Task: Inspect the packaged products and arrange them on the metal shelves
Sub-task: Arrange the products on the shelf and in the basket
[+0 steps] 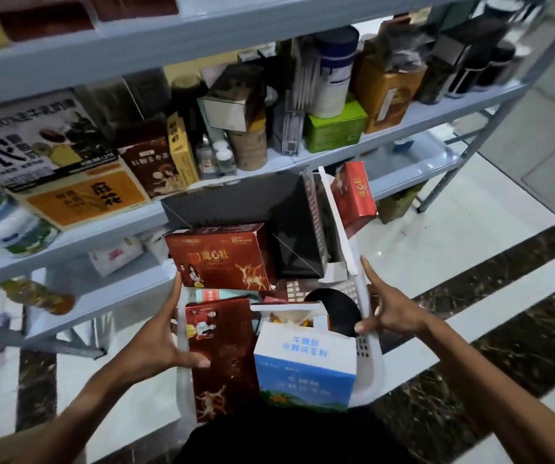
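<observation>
Both near me, my left hand [162,343] and right hand [388,311] grip the two sides of the white basket [369,363], full of packaged boxes [222,259], before the metal shelves [403,118] far behind.

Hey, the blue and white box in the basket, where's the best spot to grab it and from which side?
Probably from above, by its upper end. The blue and white box stands tilted in the white basket, top flap open, with a red box close on its left. A grip across the front and back faces near the top, lifting upward, looks easiest.
</observation>
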